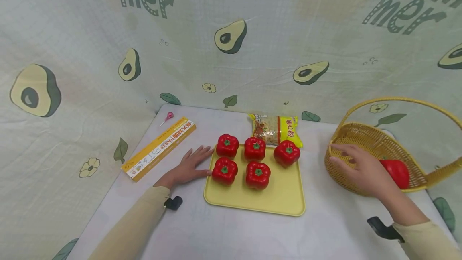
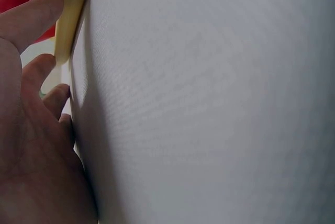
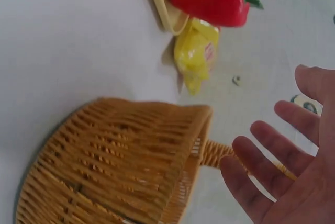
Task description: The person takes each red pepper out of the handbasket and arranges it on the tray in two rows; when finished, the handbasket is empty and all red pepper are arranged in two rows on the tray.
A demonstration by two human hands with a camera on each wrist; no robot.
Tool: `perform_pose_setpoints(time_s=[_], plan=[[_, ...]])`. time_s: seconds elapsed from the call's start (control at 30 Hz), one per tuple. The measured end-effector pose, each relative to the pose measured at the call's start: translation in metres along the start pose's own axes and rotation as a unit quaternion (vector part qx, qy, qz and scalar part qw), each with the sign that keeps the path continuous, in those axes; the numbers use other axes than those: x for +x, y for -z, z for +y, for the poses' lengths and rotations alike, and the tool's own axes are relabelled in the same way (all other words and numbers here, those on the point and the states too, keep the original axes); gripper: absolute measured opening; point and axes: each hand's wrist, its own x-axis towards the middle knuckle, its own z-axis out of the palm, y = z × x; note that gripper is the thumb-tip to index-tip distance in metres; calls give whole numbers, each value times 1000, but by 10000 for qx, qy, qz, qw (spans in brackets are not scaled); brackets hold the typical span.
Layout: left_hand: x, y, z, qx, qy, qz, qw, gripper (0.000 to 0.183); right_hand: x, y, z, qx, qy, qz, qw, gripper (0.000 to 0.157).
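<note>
Several red bell peppers [image 1: 258, 175] with green stems stand on a yellow tray [image 1: 278, 204]. My left hand [image 1: 189, 165] lies flat on the table at the tray's left side, fingers spread. In the left wrist view its thumb touches the tray's rim [image 2: 70, 14], close to a red pepper. At the right, my right hand [image 1: 364, 169] hovers over the left side of a wicker basket [image 1: 364, 135], with nothing in it. The right wrist view shows its fingers [image 3: 272, 179] extended and apart. A red pepper [image 1: 397, 173] lies in the basket, partly hidden by the right forearm.
Behind the tray lies a yellow bag of pasta [image 1: 276, 129]. A long orange and white pasta box [image 1: 159, 149] rests left of my left hand, with a pink lollipop [image 1: 169, 116] beyond it. The basket's tall handle [image 1: 400, 99] arches upward. A patterned cloth hangs behind the table.
</note>
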Motion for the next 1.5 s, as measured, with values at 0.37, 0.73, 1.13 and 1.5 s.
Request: perform_pose_setpoints(time_s=[0.37,0.73,1.13,1.5], plan=[[0,0,1,-24,64,-47,10000,84,12,17,37,-149,-97,-111,9998,62],[0,0,1,-81,-29,26,10000,84,28,32,72,-316,32,-248,9992,61],[1,-1,-1,-12,17,-21,10000,85,43,48,101,-539,-466,-1182,9904,71],[-1,0,1,-8,24,-24,10000,85,50,49,127,-605,-652,-1618,9828,69]])
